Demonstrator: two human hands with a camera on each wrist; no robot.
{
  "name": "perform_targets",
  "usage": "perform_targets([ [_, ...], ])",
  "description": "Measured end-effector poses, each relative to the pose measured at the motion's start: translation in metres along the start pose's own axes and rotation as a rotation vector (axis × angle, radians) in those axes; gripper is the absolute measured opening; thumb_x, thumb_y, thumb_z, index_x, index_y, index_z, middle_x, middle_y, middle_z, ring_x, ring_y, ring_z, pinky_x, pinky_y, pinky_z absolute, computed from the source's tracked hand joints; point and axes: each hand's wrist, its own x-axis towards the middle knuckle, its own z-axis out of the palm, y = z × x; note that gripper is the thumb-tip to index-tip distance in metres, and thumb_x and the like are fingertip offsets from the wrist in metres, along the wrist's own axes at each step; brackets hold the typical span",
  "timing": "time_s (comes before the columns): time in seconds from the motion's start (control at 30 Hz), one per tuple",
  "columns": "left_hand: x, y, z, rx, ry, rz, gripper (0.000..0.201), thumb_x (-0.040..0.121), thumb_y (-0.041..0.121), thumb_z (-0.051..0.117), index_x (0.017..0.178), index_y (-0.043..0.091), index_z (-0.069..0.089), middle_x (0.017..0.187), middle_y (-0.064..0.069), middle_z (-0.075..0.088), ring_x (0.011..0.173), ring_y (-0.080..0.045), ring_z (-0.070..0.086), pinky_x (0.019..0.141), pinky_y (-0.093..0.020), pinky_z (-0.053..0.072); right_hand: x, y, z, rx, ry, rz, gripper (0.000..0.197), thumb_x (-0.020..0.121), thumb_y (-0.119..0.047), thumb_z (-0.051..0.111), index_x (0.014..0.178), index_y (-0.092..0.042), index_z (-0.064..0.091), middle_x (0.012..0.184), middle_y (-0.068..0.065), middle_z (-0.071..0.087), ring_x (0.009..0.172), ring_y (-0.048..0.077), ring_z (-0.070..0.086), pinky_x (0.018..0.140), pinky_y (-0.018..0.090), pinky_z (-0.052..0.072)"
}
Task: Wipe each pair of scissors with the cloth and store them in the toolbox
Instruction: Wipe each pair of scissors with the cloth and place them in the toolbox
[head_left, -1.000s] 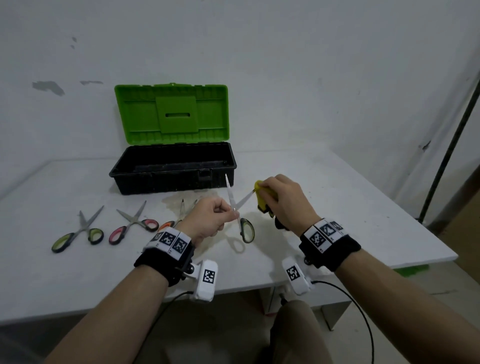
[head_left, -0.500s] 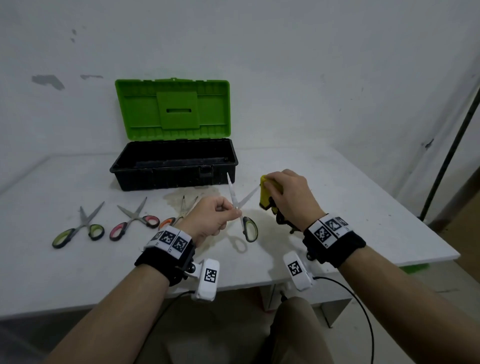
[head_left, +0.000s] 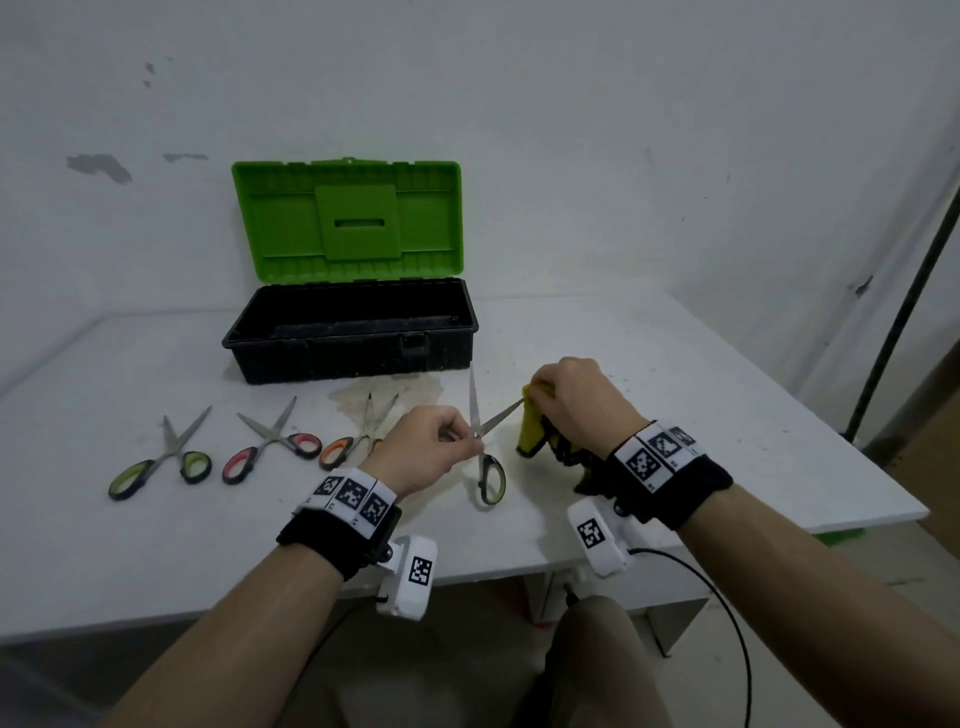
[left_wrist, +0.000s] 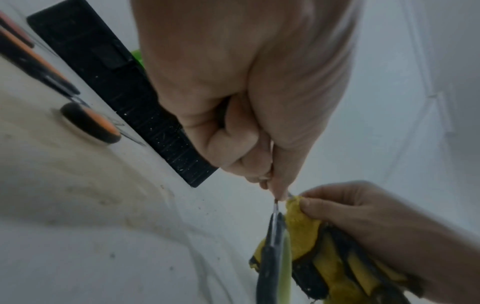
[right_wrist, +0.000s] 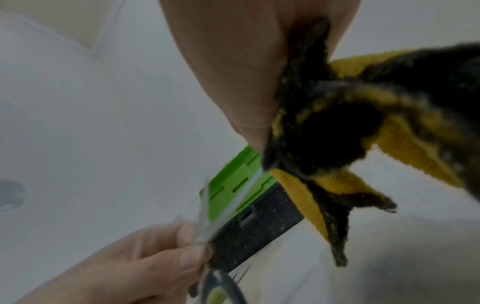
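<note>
My left hand (head_left: 441, 447) pinches a pair of green-handled scissors (head_left: 485, 452) at the pivot, blades spread apart and pointing up, handle loop hanging down. My right hand (head_left: 566, 400) grips a yellow and black cloth (head_left: 532, 434) wrapped over the tip of the right blade. In the left wrist view the cloth (left_wrist: 301, 228) lies against the scissors (left_wrist: 275, 232). In the right wrist view the cloth (right_wrist: 337, 127) hangs from my palm beside the blurred blades (right_wrist: 228, 207). The open toolbox (head_left: 353, 338), black with a green lid, stands behind on the table.
Three more scissors lie in a row on the white table (head_left: 727, 415): green-handled (head_left: 161, 462), pink-handled (head_left: 270, 447) and orange-handled (head_left: 358, 436). A brownish stain marks the table before the toolbox. A dark pole (head_left: 904, 306) leans at the right wall.
My right hand with the cloth has slid outward along the right blade toward its tip. The left hand keeps the scissors in nearly the same place.
</note>
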Motion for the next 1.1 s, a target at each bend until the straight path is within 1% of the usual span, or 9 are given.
perform_targets([
  [0.13, -0.002, 0.001, -0.005, -0.188, -0.047, -0.124, 0.018, 0.09, 0.017, 0.074, 0.08, 0.011, 0.061, 0.058, 0.004, 0.052, 0.047, -0.007, 0.042, 0.042, -0.02, 0.032, -0.001, 0.019, -0.009, 0.078, 0.04, 0.12, 0.024, 0.097, -0.023, 0.051, 0.099, -0.009, 0.071, 0.09, 0.008, 0.069, 0.081, 0.022, 0.063, 0.069, 0.032, 0.053],
  [0.27, 0.0, 0.007, -0.006, -0.29, -0.08, -0.172, 0.012, 0.095, 0.004, 0.063, 0.087, 0.009, 0.055, 0.059, 0.002, 0.047, 0.047, -0.009, 0.038, 0.042, -0.021, 0.026, -0.009, 0.014, -0.013, 0.17, 0.057, 0.089, 0.021, 0.096, -0.027, 0.054, 0.099, -0.015, 0.071, 0.088, 0.001, 0.068, 0.079, 0.014, 0.061, 0.061, 0.018, 0.043],
  [0.33, -0.001, 0.009, -0.005, -0.304, -0.085, -0.195, 0.013, 0.096, -0.003, 0.056, 0.09, 0.009, 0.055, 0.065, -0.002, 0.048, 0.049, -0.01, 0.038, 0.043, -0.02, 0.026, -0.013, 0.008, -0.015, 0.181, 0.076, 0.041, 0.02, 0.096, -0.03, 0.056, 0.1, -0.018, 0.071, 0.089, -0.002, 0.068, 0.08, 0.012, 0.058, 0.061, 0.015, 0.04],
  [0.47, -0.001, 0.009, -0.001, -0.284, -0.082, -0.218, 0.017, 0.096, -0.007, 0.051, 0.093, 0.008, 0.057, 0.073, -0.006, 0.05, 0.053, -0.012, 0.04, 0.043, -0.019, 0.03, -0.015, -0.007, -0.013, 0.185, 0.056, -0.059, 0.019, 0.094, -0.033, 0.057, 0.103, -0.023, 0.071, 0.092, -0.006, 0.068, 0.082, 0.009, 0.057, 0.066, 0.016, 0.039],
  [0.63, 0.0, 0.006, 0.0, -0.285, 0.004, -0.183, 0.014, 0.094, -0.002, 0.059, 0.102, 0.008, 0.064, 0.084, -0.006, 0.064, 0.057, -0.011, 0.05, 0.048, -0.021, 0.039, -0.015, -0.015, -0.001, 0.135, 0.006, -0.083, 0.022, 0.094, -0.034, 0.057, 0.107, -0.022, 0.071, 0.097, -0.003, 0.069, 0.084, 0.01, 0.055, 0.071, 0.021, 0.038],
  [0.8, 0.002, -0.001, -0.003, -0.324, 0.158, -0.152, 0.03, 0.085, 0.007, 0.076, 0.111, 0.018, 0.065, 0.091, -0.006, 0.075, 0.068, -0.012, 0.069, 0.061, -0.025, 0.052, -0.014, -0.014, 0.005, 0.149, -0.005, -0.055, 0.023, 0.094, -0.034, 0.056, 0.107, -0.022, 0.071, 0.095, -0.002, 0.069, 0.083, 0.011, 0.056, 0.069, 0.02, 0.038],
  [0.93, 0.005, 0.0, 0.002, -0.571, 0.26, -0.175, 0.042, 0.08, 0.01, 0.082, 0.116, 0.018, 0.063, 0.093, -0.007, 0.078, 0.087, -0.019, 0.076, 0.077, -0.029, 0.053, -0.013, -0.013, 0.006, 0.195, 0.022, -0.019, 0.02, 0.093, -0.032, 0.058, 0.103, -0.021, 0.072, 0.084, -0.006, 0.066, 0.075, 0.008, 0.056, 0.058, 0.01, 0.035],
  [1.0, 0.005, 0.003, 0.005, -0.742, 0.263, -0.197, 0.043, 0.079, 0.008, 0.082, 0.116, 0.016, 0.061, 0.097, -0.012, 0.078, 0.094, -0.024, 0.076, 0.085, -0.032, 0.054, -0.012, -0.014, 0.007, 0.212, 0.043, -0.013, 0.019, 0.093, -0.032, 0.058, 0.102, -0.021, 0.071, 0.081, -0.007, 0.065, 0.074, 0.008, 0.056, 0.057, 0.008, 0.034],
  [1.1, 0.002, 0.006, 0.009, -0.901, 0.215, -0.2, 0.039, 0.08, 0.0, 0.079, 0.114, 0.009, 0.062, 0.102, -0.018, 0.076, 0.096, -0.027, 0.075, 0.094, -0.039, 0.056, -0.012, -0.016, 0.006, 0.233, 0.078, -0.011, 0.02, 0.093, -0.031, 0.058, 0.102, -0.02, 0.072, 0.087, -0.005, 0.069, 0.079, 0.01, 0.058, 0.061, 0.009, 0.036],
])
